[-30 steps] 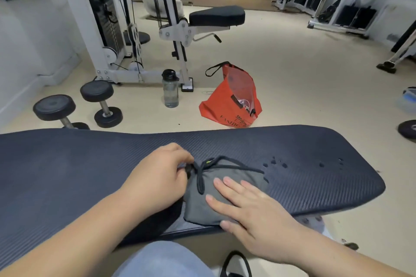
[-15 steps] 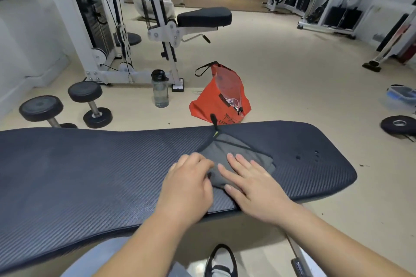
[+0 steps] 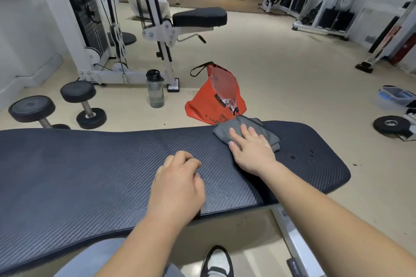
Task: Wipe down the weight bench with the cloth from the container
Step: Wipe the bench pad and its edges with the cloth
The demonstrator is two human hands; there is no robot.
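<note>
The right hand point(image 3: 252, 150) lay flat on the cloth point(image 3: 245, 129) at the worktop's point(image 3: 90, 175) far edge; its length ran leftward, where the left hand point(image 3: 177, 186) rested, seemingly loosely curled and empty.

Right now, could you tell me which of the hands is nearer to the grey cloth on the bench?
The right hand: it lies flat on the grey cloth at the bench's far edge. The left hand rests loosely curled on bare padding, apart from it.
</note>
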